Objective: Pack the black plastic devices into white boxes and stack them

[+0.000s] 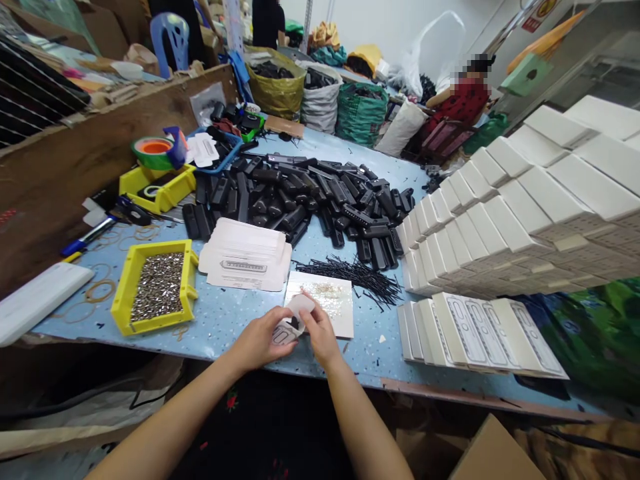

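Observation:
Between my hands is a small white cardboard box (303,305) with printed line drawings, its end flap up and something dark inside the opening. My left hand (263,337) grips the box body from the left. On the flap side, the fingers of my right hand (320,330) pinch the card. Just behind them lies a white pad (343,303) with tiny shiny pieces scattered on it. A stack of flat printed box blanks (245,257) sits to the left, and thin black rods (357,277) are heaped beyond the pad.
A large pile of black handheld casings (300,193) covers the table's middle. At left stands a yellow bin (157,287) of small metal parts. Stacked white boxes (505,213) rise at right, with more boxes (480,333) in front. A person in red (465,97) sits at the back.

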A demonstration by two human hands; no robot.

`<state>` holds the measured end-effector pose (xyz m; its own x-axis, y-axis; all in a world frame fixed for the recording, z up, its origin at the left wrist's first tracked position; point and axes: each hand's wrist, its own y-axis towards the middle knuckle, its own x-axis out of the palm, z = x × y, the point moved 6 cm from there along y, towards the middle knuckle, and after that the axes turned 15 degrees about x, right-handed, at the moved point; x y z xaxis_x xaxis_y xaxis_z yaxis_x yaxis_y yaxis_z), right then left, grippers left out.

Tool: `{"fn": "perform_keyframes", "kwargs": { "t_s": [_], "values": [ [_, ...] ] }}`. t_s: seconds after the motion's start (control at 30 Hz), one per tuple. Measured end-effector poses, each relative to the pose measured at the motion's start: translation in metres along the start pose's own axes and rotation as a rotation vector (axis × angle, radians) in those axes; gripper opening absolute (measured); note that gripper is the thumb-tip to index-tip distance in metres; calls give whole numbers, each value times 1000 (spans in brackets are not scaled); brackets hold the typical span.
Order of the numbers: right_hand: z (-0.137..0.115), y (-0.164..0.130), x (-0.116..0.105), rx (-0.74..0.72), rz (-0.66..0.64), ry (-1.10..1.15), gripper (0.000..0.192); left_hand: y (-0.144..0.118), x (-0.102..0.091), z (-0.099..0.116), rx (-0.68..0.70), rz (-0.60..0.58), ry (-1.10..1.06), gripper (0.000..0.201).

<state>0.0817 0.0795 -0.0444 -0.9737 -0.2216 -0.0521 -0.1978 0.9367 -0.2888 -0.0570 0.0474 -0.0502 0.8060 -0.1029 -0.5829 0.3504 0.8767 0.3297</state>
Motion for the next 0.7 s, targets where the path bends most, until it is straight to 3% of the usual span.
{"fn": "perform_keyframes", "kwargs": {
  "t_s": [0.1,0.2,0.33,0.43,0.5,0.57,0.63,0.7],
  "values": [
    [-3,-4,11,-129,-155,14,58,6,3,2,-115,-73,-29,97],
    [-13,-5,6,-197,-197,-67,55,9,3,1,-175,-82,-37,107],
    [6,11,-15,88,-80,157,64,6,-4,-3,-53,87,-18,84],
    [24,17,-12,195,-50,244,64,3,0,-4,24,53,29,53],
    [25,17,-3,180,-89,216,59,3,5,-2,54,1,30,43],
    [14,12,6,59,-140,107,53,5,4,1,43,17,-1,52],
    [-2,4,11,-102,-181,-35,49,7,4,2,-31,30,-69,76],
    [-11,-1,13,-154,-201,-103,44,8,4,0,-145,9,-115,97]
  ]
}}
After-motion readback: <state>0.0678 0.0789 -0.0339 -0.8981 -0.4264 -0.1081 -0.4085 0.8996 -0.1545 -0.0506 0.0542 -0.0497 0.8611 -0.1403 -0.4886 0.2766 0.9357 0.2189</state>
